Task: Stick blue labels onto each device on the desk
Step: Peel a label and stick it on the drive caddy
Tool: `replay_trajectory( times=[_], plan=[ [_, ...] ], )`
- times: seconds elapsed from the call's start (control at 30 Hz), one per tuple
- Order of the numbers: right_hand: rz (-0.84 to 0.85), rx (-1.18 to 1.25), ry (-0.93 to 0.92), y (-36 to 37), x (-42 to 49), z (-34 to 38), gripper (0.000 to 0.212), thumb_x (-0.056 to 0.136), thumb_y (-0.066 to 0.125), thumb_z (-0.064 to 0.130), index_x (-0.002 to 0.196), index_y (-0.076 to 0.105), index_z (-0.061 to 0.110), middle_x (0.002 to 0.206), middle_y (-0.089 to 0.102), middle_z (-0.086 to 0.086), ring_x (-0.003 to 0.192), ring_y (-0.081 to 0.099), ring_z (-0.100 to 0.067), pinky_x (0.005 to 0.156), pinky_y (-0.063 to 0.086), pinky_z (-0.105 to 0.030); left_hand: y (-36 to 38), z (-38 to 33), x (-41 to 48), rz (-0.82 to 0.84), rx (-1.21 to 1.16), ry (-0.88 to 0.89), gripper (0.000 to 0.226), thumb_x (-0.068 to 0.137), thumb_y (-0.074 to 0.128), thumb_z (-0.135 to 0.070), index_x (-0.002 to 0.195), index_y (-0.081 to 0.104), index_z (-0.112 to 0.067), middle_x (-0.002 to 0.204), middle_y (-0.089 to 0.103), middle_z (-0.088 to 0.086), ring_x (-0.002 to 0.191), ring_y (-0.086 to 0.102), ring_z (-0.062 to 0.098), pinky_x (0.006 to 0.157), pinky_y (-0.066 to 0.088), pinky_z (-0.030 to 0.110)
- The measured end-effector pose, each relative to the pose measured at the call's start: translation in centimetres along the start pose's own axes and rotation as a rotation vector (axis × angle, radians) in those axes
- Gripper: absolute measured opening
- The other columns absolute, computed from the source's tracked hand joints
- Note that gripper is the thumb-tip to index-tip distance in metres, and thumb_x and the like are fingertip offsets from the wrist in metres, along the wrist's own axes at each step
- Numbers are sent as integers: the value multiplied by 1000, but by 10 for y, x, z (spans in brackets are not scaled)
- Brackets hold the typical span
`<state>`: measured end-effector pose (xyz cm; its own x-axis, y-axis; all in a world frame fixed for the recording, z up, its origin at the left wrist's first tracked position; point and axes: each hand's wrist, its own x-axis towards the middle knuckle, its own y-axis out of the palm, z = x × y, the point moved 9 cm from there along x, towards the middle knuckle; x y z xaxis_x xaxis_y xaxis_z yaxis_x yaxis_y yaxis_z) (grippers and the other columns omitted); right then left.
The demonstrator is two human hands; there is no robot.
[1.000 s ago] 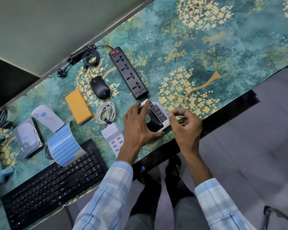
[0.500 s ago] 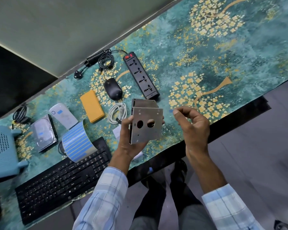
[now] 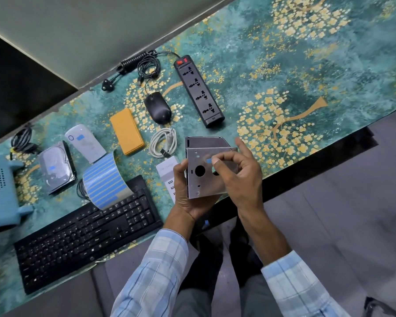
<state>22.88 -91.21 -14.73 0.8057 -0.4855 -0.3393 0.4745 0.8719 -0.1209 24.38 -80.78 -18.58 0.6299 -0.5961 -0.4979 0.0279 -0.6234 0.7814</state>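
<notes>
Blue label, a tiny rectangle, sits under the right hand's thumb tip, pressed to the upper face of the metal drive caddy held just above the near desk edge. Thin, limp and tacky by the look of it: best carried on one fingertip, then rubbed flat from the middle out. Right hand otherwise loosely curled, index finger raised clear.

Left hand grips the caddy from its left edge and underside, fingers closed round it, face tilted toward the camera. Sheet metal, stiff and probably light; edges look sharp, so holding by the flat sides seems wise. Smooth surface should take adhesive well, away from the round holes.

Near left: black keyboard, with the curled label sheet at its far edge. White USB charger just left of the caddy. Farther left, hard drive and white device each show a blue patch. Yellow case, white cable, mouse and power strip show none.
</notes>
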Motion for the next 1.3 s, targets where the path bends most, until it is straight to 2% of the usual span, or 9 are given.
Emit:
replay_trajectory(
  times=[0.2, 0.3, 0.47, 0.63, 0.8, 0.93, 1.07, 1.17, 1.3],
  plan=[
    [-1, -63, -32, 3, -2, 3, 5, 83, 82, 25, 83, 82, 29, 158, 45, 7, 130, 37, 14, 104, 29, -12, -9, 1, 0, -81, 22, 3, 66, 71, 77, -50, 122, 66, -10, 114, 70, 13, 106, 66, 29, 95, 51, 40],
    [-40, -64, -52, 3, -5, 4, 8, 82, 84, 24, 81, 80, 31, 156, 47, 8, 132, 41, 6, 107, 35, -21, -13, 1, 1, -114, 40, 5, 69, 68, 80, -52, 122, 65, -11, 115, 63, 11, 109, 57, 27, 100, 39, 41],
    [-115, -88, -112, -1, -5, 6, 16, 79, 86, 29, 89, 75, 32, 149, 54, 7, 141, 47, -9, 114, 43, -38, -17, 2, 0, -114, 5, 1, 63, 68, 78, -52, 114, 72, -11, 108, 70, 10, 101, 64, 25, 94, 46, 37],
    [-86, -49, -77, -6, 5, 0, 64, 65, 94, 45, 116, 57, 35, 122, 60, 17, 117, 62, -20, 94, 57, -47, -15, 1, -4, -93, -25, -22, 57, 66, 82, -49, 106, 68, -9, 98, 72, 11, 93, 69, 25, 86, 56, 39],
    [105, -139, -4, -2, 18, 2, 109, 58, 98, 50, 150, 41, 33, 144, 46, 15, 132, 46, -10, 106, 46, -29, -8, -7, -6, -62, -8, -12, 56, 63, 84, -49, 99, 76, -8, 101, 74, 12, 98, 67, 27, 96, 50, 40],
    [205, -161, 67, 6, 32, 3, 125, 52, 98, 52, 157, 33, 34, 159, 41, -2, 143, 44, -18, 109, 44, -31, 0, -13, -9, 35, -46, -26, 64, 77, 74, -49, 126, 68, -7, 126, 70, 16, 118, 65, 35, 105, 50, 47],
    [260, -173, 100, 10, 39, 4, 124, 53, 98, 52, 158, 33, 35, 160, 41, -4, 141, 46, -22, 110, 49, -43, -3, -15, -11, 85, 11, -38, 76, 79, 75, -51, 139, 58, -8, 138, 62, 18, 129, 56, 38, 109, 45, 50],
    [281, -145, 109, 10, 38, 1, 115, 56, 94, 54, 155, 39, 33, 154, 46, -1, 133, 51, -18, 104, 52, -39, -8, -21, -10, 10, 85, -23, 82, 68, 86, -50, 135, 59, -11, 134, 60, 16, 127, 50, 39, 107, 43, 50],
    [-25, 25, 55, -29, 39, 1, 60, 86, 81, 44, 139, 57, 26, 133, 65, 7, 110, 67, -5, 88, 60, -24, -5, -42, -8, -178, 385, 102, 76, 57, 88, -60, 121, 73, -23, 119, 70, 5, 113, 61, 29, 101, 46, 47]
  ],
)
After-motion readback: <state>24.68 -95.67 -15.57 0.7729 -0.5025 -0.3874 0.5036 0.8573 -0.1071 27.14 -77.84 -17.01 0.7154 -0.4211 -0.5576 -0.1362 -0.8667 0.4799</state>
